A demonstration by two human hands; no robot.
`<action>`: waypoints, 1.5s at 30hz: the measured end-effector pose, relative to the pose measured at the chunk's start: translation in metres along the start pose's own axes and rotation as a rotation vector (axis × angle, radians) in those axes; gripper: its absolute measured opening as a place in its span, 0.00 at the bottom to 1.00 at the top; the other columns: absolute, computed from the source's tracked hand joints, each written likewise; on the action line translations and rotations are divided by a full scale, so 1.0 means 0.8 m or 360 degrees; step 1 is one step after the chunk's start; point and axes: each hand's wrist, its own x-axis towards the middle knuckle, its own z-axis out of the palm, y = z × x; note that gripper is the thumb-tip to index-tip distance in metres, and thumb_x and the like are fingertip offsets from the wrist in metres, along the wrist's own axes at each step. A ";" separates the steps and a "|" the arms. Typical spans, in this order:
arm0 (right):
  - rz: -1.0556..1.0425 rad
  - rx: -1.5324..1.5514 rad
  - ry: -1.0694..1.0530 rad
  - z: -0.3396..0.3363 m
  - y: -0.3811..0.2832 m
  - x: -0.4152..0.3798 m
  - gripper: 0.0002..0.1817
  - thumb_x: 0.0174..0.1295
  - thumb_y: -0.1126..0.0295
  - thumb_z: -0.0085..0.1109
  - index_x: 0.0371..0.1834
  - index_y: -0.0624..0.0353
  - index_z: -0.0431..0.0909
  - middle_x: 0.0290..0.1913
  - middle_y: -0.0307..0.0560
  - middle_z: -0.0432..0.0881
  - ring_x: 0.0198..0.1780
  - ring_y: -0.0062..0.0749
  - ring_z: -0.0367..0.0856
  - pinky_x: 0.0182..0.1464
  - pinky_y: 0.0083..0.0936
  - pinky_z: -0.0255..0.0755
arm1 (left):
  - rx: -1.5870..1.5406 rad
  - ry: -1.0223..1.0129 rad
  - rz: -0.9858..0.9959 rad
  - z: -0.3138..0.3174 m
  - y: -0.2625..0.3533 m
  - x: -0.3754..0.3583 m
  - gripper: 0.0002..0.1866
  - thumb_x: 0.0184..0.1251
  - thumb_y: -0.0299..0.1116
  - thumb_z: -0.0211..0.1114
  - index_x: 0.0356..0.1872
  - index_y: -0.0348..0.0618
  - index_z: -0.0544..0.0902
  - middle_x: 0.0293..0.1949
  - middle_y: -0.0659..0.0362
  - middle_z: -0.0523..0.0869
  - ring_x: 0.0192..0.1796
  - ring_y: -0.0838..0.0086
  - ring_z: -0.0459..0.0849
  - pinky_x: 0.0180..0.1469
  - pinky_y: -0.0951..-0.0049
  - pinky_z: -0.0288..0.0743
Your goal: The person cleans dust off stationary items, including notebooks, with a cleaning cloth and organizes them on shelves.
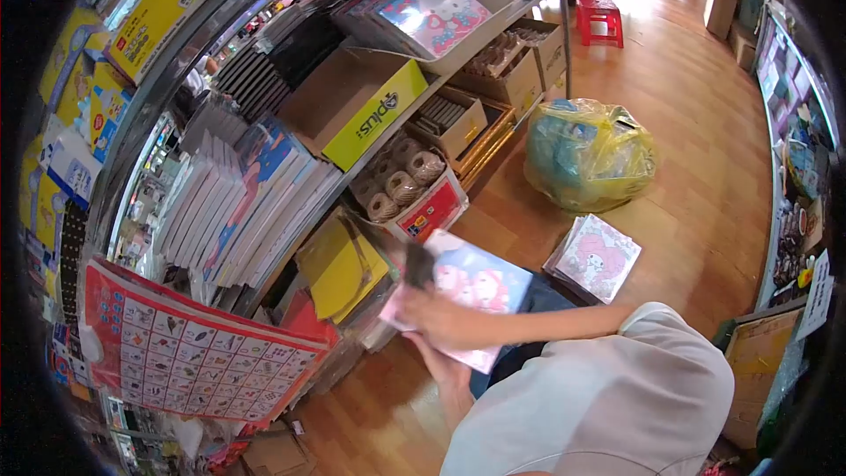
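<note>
My left hand [448, 377] grips the lower edge of a thin, square pink-and-blue cartoon-covered notebook [483, 278], its fingers partly hidden underneath. The notebook is tilted over my dark blue trouser leg [542, 301]. Across its left part lies my right hand [425, 316], blurred by motion, with my forearm passing over the cover. From the fingers of that hand sticks up a small dark flat thing [420, 266], too smeared to name. Beside my knee, a stack of similar cartoon-covered notebooks [601, 257] rests on the wooden floor.
Shelves on the left hold upright books [264, 203], a green-edged carton [374, 119] and a box of twine rolls [401, 185]. A red picture chart [194, 344] leans in front. Beyond are a stuffed yellow plastic bag [590, 159] and a red stool [599, 20].
</note>
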 end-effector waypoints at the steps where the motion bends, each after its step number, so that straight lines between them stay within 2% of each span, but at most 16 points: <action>1: -0.0084 0.0133 -0.0116 -0.016 -0.018 -0.005 0.33 0.57 0.73 0.52 0.69 0.67 0.59 0.71 0.59 0.59 0.76 0.47 0.50 0.72 0.51 0.47 | -0.0002 -0.0006 -0.0012 -0.009 0.004 0.002 0.42 0.66 0.67 0.46 0.74 0.52 0.53 0.74 0.59 0.55 0.74 0.64 0.55 0.74 0.57 0.50; 3: -0.0214 0.0500 -0.0242 -0.057 -0.045 -0.016 0.33 0.58 0.72 0.53 0.69 0.65 0.60 0.70 0.58 0.60 0.76 0.46 0.51 0.72 0.51 0.48 | -0.0196 0.0069 0.0080 -0.051 0.025 0.000 0.40 0.67 0.64 0.48 0.73 0.50 0.55 0.73 0.58 0.59 0.72 0.63 0.58 0.73 0.56 0.52; 6: -0.0214 0.0292 -0.0229 -0.053 -0.010 -0.039 0.30 0.61 0.71 0.52 0.68 0.65 0.61 0.70 0.61 0.60 0.74 0.50 0.55 0.70 0.51 0.52 | -0.0338 -0.0020 0.0258 -0.069 0.055 -0.004 0.42 0.66 0.66 0.47 0.72 0.47 0.56 0.72 0.56 0.61 0.72 0.59 0.60 0.73 0.53 0.53; 8: 0.0272 0.0211 -0.0473 -0.080 0.022 -0.038 0.28 0.62 0.72 0.50 0.68 0.65 0.62 0.70 0.63 0.59 0.73 0.52 0.56 0.70 0.52 0.52 | -0.0357 0.0020 0.0278 -0.057 0.064 -0.013 0.43 0.65 0.68 0.45 0.73 0.48 0.55 0.72 0.56 0.59 0.72 0.59 0.58 0.73 0.52 0.52; 9: 0.0360 0.0196 -0.0336 -0.079 0.045 -0.045 0.30 0.61 0.71 0.50 0.68 0.65 0.60 0.70 0.63 0.59 0.72 0.55 0.56 0.70 0.54 0.51 | -0.0361 0.0035 0.0291 -0.052 0.063 -0.016 0.43 0.65 0.68 0.45 0.73 0.48 0.55 0.72 0.56 0.59 0.72 0.59 0.58 0.73 0.52 0.52; 14: 0.0468 -0.0017 -0.0080 -0.064 0.053 -0.022 0.33 0.58 0.70 0.53 0.68 0.66 0.59 0.70 0.62 0.59 0.72 0.58 0.56 0.71 0.56 0.49 | -0.0020 0.0143 -0.0159 0.007 0.031 -0.020 0.43 0.65 0.70 0.43 0.73 0.52 0.54 0.73 0.57 0.57 0.73 0.59 0.56 0.74 0.52 0.50; 20: -0.0131 0.0506 -0.0270 -0.040 -0.049 -0.015 0.31 0.60 0.73 0.50 0.69 0.65 0.60 0.72 0.59 0.57 0.76 0.45 0.51 0.74 0.51 0.43 | 0.0133 0.0351 0.0204 -0.038 0.011 -0.010 0.35 0.70 0.61 0.48 0.71 0.52 0.60 0.72 0.59 0.61 0.72 0.69 0.60 0.72 0.61 0.56; 24: -0.0298 0.0405 -0.0255 -0.056 -0.017 -0.049 0.31 0.58 0.75 0.52 0.68 0.66 0.61 0.70 0.59 0.61 0.74 0.48 0.54 0.72 0.49 0.50 | -0.0427 0.0079 0.0191 -0.070 0.058 -0.011 0.39 0.67 0.64 0.49 0.71 0.49 0.60 0.71 0.56 0.62 0.70 0.62 0.62 0.72 0.56 0.54; 27: 0.0159 0.0100 -0.0274 -0.082 0.043 -0.044 0.30 0.57 0.73 0.51 0.66 0.68 0.62 0.69 0.63 0.61 0.72 0.51 0.59 0.67 0.54 0.57 | -0.0384 0.0068 0.0275 -0.044 0.066 -0.021 0.42 0.66 0.66 0.48 0.73 0.49 0.56 0.72 0.57 0.59 0.72 0.60 0.59 0.73 0.55 0.52; 28: 0.0441 0.0236 -0.0218 -0.085 0.056 -0.043 0.32 0.56 0.75 0.50 0.68 0.67 0.60 0.71 0.64 0.57 0.72 0.54 0.56 0.69 0.56 0.54 | -0.0313 0.0031 0.0143 -0.037 0.060 -0.022 0.43 0.65 0.68 0.46 0.73 0.49 0.53 0.73 0.58 0.56 0.73 0.60 0.55 0.74 0.54 0.50; 30: 0.0532 0.0325 -0.0091 -0.075 0.074 -0.029 0.31 0.60 0.75 0.47 0.70 0.65 0.57 0.73 0.63 0.52 0.76 0.55 0.48 0.73 0.56 0.42 | -0.0261 0.0001 0.0005 -0.015 0.043 -0.025 0.45 0.65 0.70 0.43 0.74 0.49 0.51 0.75 0.59 0.53 0.75 0.60 0.52 0.74 0.54 0.47; 33: 0.0462 0.0087 -0.0187 -0.074 0.046 0.012 0.31 0.61 0.74 0.48 0.70 0.65 0.57 0.73 0.63 0.53 0.76 0.53 0.49 0.74 0.55 0.41 | 0.0181 0.0015 -0.0306 0.010 0.007 -0.019 0.45 0.65 0.70 0.41 0.74 0.51 0.49 0.74 0.60 0.54 0.74 0.63 0.55 0.74 0.56 0.49; 37: 0.0143 0.0306 -0.0379 -0.053 -0.013 0.027 0.33 0.58 0.73 0.52 0.69 0.68 0.58 0.72 0.62 0.56 0.75 0.48 0.52 0.74 0.52 0.40 | 0.0102 0.0071 -0.0325 0.016 0.008 -0.013 0.43 0.67 0.69 0.41 0.74 0.51 0.51 0.73 0.60 0.56 0.73 0.64 0.56 0.73 0.59 0.52; 39: -0.0123 0.0439 -0.0256 -0.052 -0.030 0.007 0.32 0.59 0.73 0.52 0.69 0.67 0.59 0.71 0.61 0.58 0.75 0.47 0.52 0.74 0.52 0.41 | -0.0040 0.0222 0.0056 0.004 0.015 -0.019 0.39 0.68 0.65 0.44 0.73 0.51 0.56 0.73 0.59 0.58 0.72 0.65 0.59 0.72 0.60 0.55; 42: -0.0106 0.0476 -0.0438 -0.077 -0.022 -0.030 0.31 0.59 0.74 0.51 0.68 0.67 0.60 0.70 0.61 0.59 0.75 0.48 0.53 0.74 0.51 0.43 | -0.0129 0.0206 0.0089 -0.036 0.040 -0.022 0.40 0.67 0.66 0.45 0.72 0.51 0.58 0.74 0.59 0.56 0.73 0.64 0.58 0.72 0.59 0.55; 45: 0.0372 0.0263 -0.0475 -0.077 0.029 -0.062 0.29 0.59 0.78 0.49 0.67 0.68 0.61 0.70 0.64 0.59 0.73 0.54 0.55 0.71 0.48 0.52 | -0.0176 0.0182 0.0062 -0.032 0.050 -0.027 0.42 0.66 0.67 0.45 0.73 0.50 0.54 0.74 0.58 0.55 0.73 0.63 0.56 0.73 0.57 0.53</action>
